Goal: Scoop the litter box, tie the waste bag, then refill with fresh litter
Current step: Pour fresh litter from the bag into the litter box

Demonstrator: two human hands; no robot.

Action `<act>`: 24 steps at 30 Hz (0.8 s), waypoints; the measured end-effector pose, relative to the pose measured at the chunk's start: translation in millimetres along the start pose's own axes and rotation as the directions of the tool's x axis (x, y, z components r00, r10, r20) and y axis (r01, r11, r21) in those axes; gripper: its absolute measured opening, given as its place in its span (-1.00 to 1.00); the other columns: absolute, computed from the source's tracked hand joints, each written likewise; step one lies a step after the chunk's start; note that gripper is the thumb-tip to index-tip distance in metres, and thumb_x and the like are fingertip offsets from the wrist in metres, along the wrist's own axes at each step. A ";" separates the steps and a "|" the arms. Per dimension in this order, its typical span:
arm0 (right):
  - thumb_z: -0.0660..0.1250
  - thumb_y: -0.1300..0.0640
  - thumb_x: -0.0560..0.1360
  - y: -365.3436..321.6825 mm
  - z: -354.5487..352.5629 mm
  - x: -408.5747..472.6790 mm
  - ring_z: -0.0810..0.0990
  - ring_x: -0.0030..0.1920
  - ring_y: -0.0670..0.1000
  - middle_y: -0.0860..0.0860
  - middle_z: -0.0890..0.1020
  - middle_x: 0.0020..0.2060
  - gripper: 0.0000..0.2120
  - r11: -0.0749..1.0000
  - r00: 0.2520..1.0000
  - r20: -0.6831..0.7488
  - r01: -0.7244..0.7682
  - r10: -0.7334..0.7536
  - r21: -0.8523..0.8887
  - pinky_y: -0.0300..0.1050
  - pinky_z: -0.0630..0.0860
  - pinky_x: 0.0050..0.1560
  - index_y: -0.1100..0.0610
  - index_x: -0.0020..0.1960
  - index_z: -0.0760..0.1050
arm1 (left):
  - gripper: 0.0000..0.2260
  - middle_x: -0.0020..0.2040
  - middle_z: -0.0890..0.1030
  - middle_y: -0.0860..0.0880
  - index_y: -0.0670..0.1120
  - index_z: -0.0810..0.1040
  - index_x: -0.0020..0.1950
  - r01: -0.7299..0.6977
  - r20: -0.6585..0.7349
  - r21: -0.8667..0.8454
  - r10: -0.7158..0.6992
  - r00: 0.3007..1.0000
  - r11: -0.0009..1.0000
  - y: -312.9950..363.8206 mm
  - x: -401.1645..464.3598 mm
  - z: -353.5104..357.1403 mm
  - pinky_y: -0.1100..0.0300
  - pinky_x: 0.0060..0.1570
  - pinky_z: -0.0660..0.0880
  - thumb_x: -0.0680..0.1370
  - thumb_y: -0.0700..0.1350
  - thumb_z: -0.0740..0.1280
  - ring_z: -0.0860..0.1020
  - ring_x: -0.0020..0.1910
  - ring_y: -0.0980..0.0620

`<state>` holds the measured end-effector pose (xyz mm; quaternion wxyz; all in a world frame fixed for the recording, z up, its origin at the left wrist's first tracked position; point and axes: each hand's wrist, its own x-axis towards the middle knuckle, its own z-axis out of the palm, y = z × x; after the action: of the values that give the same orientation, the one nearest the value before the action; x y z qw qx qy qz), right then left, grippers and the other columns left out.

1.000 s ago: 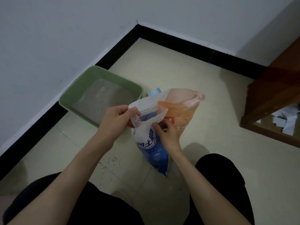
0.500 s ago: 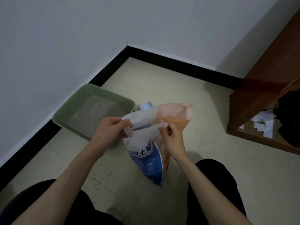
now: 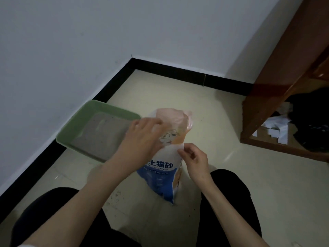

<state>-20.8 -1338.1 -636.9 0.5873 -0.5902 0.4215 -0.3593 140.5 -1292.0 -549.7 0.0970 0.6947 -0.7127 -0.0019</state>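
Setting: cream tiled floor (image 3: 222, 175) in a white-walled corner with black skirting.
Litter box (image 3: 74, 130): green, by the wall, holding grey litter.
Cat litter bag (image 3: 160, 177): upright between the knees, just beside the box.
Left hand (image 3: 142, 138): fingers curled on the bag's top.
Right hand (image 3: 195, 157): pinches the mouth's near edge.
Technique: probably spread the mouth evenly, base braced, before tipping boxward.
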 end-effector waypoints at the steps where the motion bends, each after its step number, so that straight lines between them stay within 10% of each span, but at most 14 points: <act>1: 0.30 0.36 0.49 1.1 -0.8 -3.0 0.55 -0.27 -0.30 -0.09 0.60 -0.27 -0.72 1.000 1.000 -0.022 0.005 -0.005 0.002 -0.45 0.45 -0.19 -0.01 -0.22 0.52 | -0.53 0.33 0.43 -0.03 -0.03 0.39 0.37 -0.098 0.080 -0.023 0.100 0.992 0.995 6.6 5.7 4.3 0.02 0.32 0.22 0.48 -0.02 0.37 0.34 0.35 -0.07; 4: 0.34 0.39 0.46 6.3 -7.2 -12.3 0.55 -0.23 -0.33 -0.13 0.58 -0.26 -0.76 0.996 0.994 -0.083 0.068 -0.073 -0.065 -0.49 0.42 -0.17 0.05 -0.20 0.53 | -0.59 0.41 0.34 0.08 0.03 0.37 0.38 -0.174 0.251 -0.035 0.178 0.952 0.984 14.9 19.4 25.5 0.14 0.36 0.10 0.54 0.00 0.29 0.19 0.44 0.05; 10: 0.38 0.33 0.45 20.6 -17.0 -27.5 0.54 -0.21 -0.35 -0.10 0.58 -0.27 -0.89 0.983 0.991 -0.090 0.083 -0.099 -0.163 -0.45 0.46 -0.17 0.14 -0.15 0.57 | -0.86 -0.05 0.61 -0.02 -0.05 0.62 -0.27 -0.369 0.139 0.035 0.361 0.922 0.929 22.3 27.2 41.7 0.09 -0.15 0.45 0.27 -0.17 0.54 0.56 -0.05 -0.06; 13: 0.38 0.26 0.47 28.9 -14.9 -32.2 0.56 -0.16 -0.27 -0.01 0.59 -0.17 -0.91 0.987 0.997 -0.070 0.008 -0.019 -0.163 -0.37 0.51 -0.08 0.11 -0.08 0.53 | -0.89 0.01 0.61 -0.03 -0.06 0.57 -0.29 -0.351 0.069 0.016 0.349 0.935 0.936 15.7 21.9 43.9 0.15 -0.05 0.32 0.30 -0.19 0.48 0.45 0.05 -0.01; 19: 0.49 -0.04 0.33 99.6 19.2 -31.4 0.51 0.14 -0.12 -0.12 0.51 0.15 -0.35 0.921 0.936 0.195 -0.222 0.293 -0.320 -0.14 0.51 0.15 0.03 0.33 0.32 | -0.82 -0.20 0.64 0.02 -0.06 0.54 -0.29 -0.320 0.031 0.082 0.318 0.947 0.944 -5.5 7.8 39.2 0.19 -0.06 0.26 0.42 -0.11 0.16 0.54 -0.01 -0.02; 24: 0.44 -0.40 0.18 190.5 62.2 -22.6 0.48 0.25 -0.08 -0.13 0.44 0.31 -0.07 0.902 0.921 0.113 -0.332 0.374 -0.276 -0.06 0.51 0.21 -0.12 0.43 0.18 | -0.81 -0.30 0.56 -0.02 -0.11 0.52 -0.31 -0.265 -0.050 0.074 0.269 0.962 0.961 -17.3 -4.1 36.4 0.19 -0.14 0.25 0.42 -0.12 0.17 0.49 -0.18 -0.02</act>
<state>13.3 -1284.4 -828.3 0.5956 -0.6008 0.5144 -0.1407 152.6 -1293.3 -588.4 0.0943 0.5947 -0.7964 0.0559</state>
